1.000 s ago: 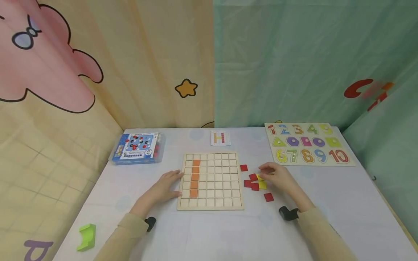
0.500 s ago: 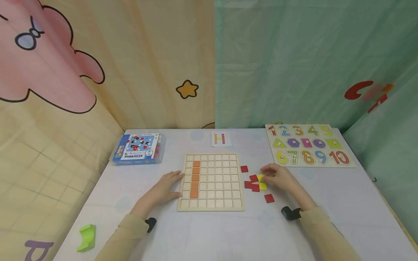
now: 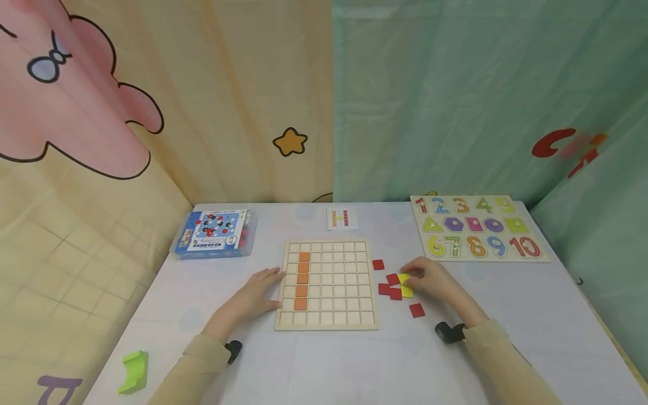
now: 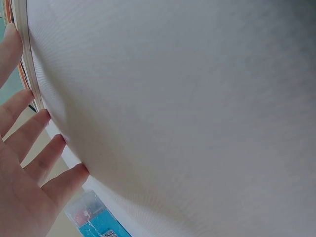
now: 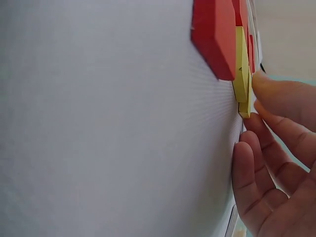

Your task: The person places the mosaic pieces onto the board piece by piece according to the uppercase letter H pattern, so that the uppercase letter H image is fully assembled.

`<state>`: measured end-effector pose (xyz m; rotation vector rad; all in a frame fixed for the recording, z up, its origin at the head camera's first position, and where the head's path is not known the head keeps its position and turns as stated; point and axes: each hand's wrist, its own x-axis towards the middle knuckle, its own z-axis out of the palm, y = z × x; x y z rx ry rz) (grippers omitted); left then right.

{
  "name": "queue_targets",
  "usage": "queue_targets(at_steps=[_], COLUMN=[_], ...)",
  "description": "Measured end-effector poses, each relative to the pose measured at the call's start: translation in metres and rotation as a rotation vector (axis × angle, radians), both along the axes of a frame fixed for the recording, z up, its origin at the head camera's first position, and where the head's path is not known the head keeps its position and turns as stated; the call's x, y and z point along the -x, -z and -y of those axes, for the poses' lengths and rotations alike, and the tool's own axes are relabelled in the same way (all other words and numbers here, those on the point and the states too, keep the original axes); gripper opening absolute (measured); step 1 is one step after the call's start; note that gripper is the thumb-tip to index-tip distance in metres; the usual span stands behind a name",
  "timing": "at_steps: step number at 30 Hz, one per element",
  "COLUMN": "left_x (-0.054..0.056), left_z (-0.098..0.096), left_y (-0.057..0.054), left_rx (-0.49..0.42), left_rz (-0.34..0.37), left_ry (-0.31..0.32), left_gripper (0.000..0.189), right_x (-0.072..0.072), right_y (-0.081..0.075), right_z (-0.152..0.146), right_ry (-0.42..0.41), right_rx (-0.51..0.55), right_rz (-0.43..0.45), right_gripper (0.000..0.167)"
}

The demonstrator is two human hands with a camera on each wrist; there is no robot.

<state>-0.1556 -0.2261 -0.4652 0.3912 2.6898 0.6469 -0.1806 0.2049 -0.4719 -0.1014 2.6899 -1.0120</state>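
A square wooden grid board (image 3: pixel 339 304) lies mid-table, with a column of orange tiles (image 3: pixel 302 278) in its second column from the left. My left hand (image 3: pixel 255 293) rests at the board's left edge, fingers spread and fingertips touching the rim. To the right of the board, my right hand (image 3: pixel 430 278) pinches a yellow tile (image 3: pixel 403 277) between thumb and forefinger, low at the table. A second yellow tile (image 3: pixel 407 292) lies just in front of it. Several red tiles (image 3: pixel 396 294) are scattered around, one of them (image 5: pixel 215 39) looming near in the right wrist view.
Behind the board lies a small pattern card (image 3: pixel 342 218). A clear-and-blue plastic box (image 3: pixel 215 233) stands back left, and a number-and-shape puzzle board (image 3: pixel 478 228) back right. A green curved block (image 3: pixel 134 372) sits at the front left.
The right hand's fingers have come down from above the yellow tile to its edges. The left hand stays at the board, and the whole head view has shifted slightly.
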Motion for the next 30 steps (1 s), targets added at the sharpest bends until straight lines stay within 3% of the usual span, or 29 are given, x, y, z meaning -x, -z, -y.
queue_targets(at_steps=[6,14,30], left_x=[-0.0010,-0.0022,-0.0029], left_z=[0.0008,-0.0008,-0.0026], left_y=[0.0017,0.0004,-0.0004], left_rx=[-0.003,-0.010,-0.006], left_rz=[0.001,0.003,-0.010], left_ry=[-0.006,-0.012,-0.014], left_gripper=[0.074,0.073,0.074], right_x=[0.0044,0.0034,-0.0014], right_y=[0.0022,-0.0007,-0.0021], right_z=[0.0014,0.0037,0.0026], right_ry=[-0.033,-0.014,-0.008], right_rx=[-0.055,-0.081,-0.068], right_rz=[-0.025,0.006,0.007], right_gripper=[0.026,0.024,0.018])
